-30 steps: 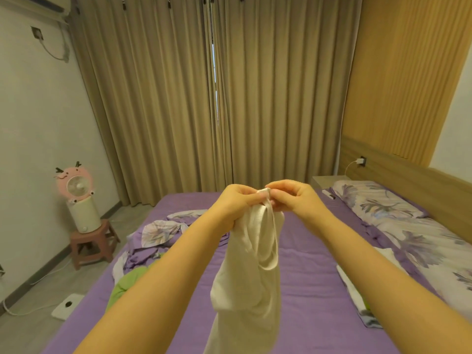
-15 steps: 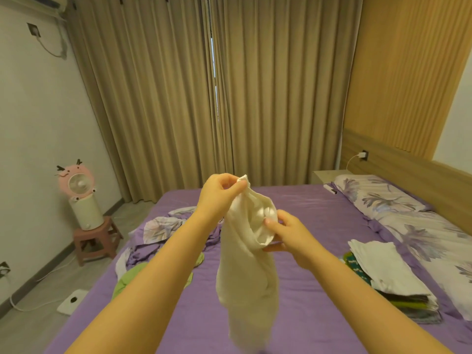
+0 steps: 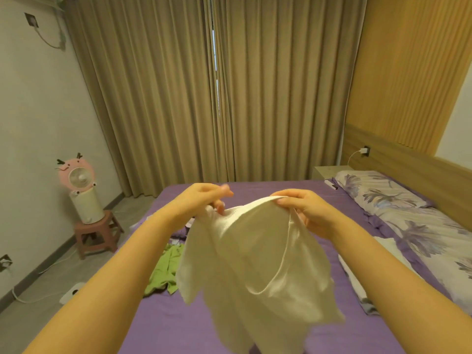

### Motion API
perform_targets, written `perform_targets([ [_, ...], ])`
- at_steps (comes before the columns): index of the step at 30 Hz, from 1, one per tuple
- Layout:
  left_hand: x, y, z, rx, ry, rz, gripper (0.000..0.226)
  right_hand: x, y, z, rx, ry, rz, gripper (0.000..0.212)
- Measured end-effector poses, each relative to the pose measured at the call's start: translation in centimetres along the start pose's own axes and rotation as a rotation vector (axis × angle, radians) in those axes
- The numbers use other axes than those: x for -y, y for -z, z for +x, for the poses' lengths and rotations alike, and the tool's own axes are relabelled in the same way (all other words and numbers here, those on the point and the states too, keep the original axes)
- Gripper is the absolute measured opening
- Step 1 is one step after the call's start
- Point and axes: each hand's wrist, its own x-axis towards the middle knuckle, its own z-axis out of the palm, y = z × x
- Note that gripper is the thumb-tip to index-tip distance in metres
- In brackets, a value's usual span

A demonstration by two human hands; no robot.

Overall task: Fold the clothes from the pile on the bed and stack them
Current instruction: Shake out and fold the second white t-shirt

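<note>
Both hands hold a cream garment [image 3: 255, 264] up above the purple bed [image 3: 166, 325]. The left hand [image 3: 201, 200] pinches one bunched top corner; the right hand [image 3: 304, 210] grips the hem at the other, its fingers curled over the edge. The cloth hangs spread between them. Left of it on the bed lies a green garment [image 3: 163, 272]; right, folded clothes [image 3: 357, 279] beside the floral pillows [image 3: 408, 215].

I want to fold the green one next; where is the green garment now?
In the head view, the green garment lies crumpled on the purple bed, left of the cream garment, under the left forearm.
</note>
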Motion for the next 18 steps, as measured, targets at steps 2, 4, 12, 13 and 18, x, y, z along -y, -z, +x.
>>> perform_targets([
  [2,-0.3,0.3,0.0,0.064,-0.057,0.095,0.039,0.4,0.4,-0.1,-0.039,-0.013,-0.012,0.016],
  [4,-0.9,-0.1,0.0,0.100,-0.093,0.204,0.025,0.5,0.6,-0.1,-0.058,-0.036,-0.052,0.013],
  [12,2.3,-8.9,0.2,0.269,-0.085,0.291,0.069,1.4,-0.6,0.1,-0.017,-0.003,-0.136,0.005],
  [13,2.7,-9.5,0.4,0.270,-0.085,0.271,0.068,1.7,-0.5,0.0,-0.024,-0.007,-0.104,0.005],
  [18,2.4,-10.4,1.8,0.129,-0.098,0.017,0.080,2.0,1.6,-1.1,0.040,-0.040,0.031,0.007],
])
